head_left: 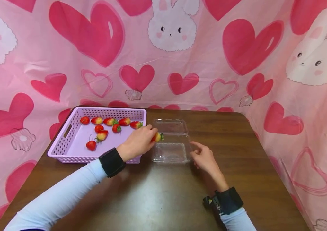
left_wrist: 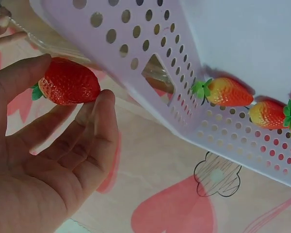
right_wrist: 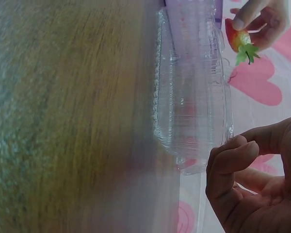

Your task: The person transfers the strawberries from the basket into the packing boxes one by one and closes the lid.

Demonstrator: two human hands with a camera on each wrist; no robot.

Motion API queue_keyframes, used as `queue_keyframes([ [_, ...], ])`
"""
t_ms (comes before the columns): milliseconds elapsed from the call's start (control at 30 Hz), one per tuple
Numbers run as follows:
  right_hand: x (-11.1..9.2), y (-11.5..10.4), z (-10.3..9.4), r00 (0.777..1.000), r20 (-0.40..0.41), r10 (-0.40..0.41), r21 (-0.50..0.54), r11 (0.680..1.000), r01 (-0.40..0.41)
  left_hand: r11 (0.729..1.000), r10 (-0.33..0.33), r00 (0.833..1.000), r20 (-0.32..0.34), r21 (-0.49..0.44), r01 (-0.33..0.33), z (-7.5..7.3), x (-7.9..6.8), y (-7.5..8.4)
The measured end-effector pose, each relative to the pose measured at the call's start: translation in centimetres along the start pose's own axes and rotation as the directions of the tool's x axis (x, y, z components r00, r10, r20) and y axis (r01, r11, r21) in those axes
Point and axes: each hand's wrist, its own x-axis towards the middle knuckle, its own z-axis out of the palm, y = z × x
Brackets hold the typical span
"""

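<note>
My left hand [head_left: 138, 142] pinches a strawberry [left_wrist: 70, 82] between thumb and fingertips. This red and yellow fruit with green leaves is held above the left edge of an open clear plastic container [head_left: 170, 150]. In the right wrist view the strawberry [right_wrist: 240, 39] hangs beyond the container's far end, leaves pointing down. At the container's right side, my right hand [head_left: 205, 157] holds the rim with curled fingers. The lid [head_left: 170, 126] of the container lies folded back, away from me. Left of it stands a purple perforated basket [head_left: 76, 141] with several strawberries inside.
Most strawberries in the basket, such as a red one [head_left: 91, 145], lie along its back and middle. The dark wooden table [head_left: 152, 199] reaches up to a pink curtain [head_left: 209, 64] with hearts and rabbits, which hangs behind and at the sides.
</note>
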Motion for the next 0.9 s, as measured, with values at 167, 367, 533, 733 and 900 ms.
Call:
queue_keyframes([
  [167,-0.1,0.1,0.0,1.0,-0.002,-0.005,0.002,1.0,0.005,1.0,-0.007,0.999,0.048,0.005,0.007,-0.2,0.4,0.5],
  [367,0.0,0.0,0.0,1.0,0.0,-0.007,-0.002,1.0,0.007,1.0,-0.032,0.996,0.08,0.004,0.031,0.3,0.8,0.7],
  [533,0.0,0.0,0.0,1.0,0.0,-0.005,-0.002,1.0,0.005,0.999,-0.031,0.997,0.074,0.018,0.029,0.7,1.1,0.9],
  [733,0.0,0.1,-0.1,1.0,-0.001,-0.004,-0.001,1.0,0.004,1.0,-0.016,0.997,0.071,0.017,0.015,1.1,1.5,1.3],
  [900,0.1,0.1,-0.1,1.0,0.002,-0.001,0.0,1.0,0.001,0.999,-0.027,0.994,0.105,-0.024,0.03,1.5,1.7,1.5],
])
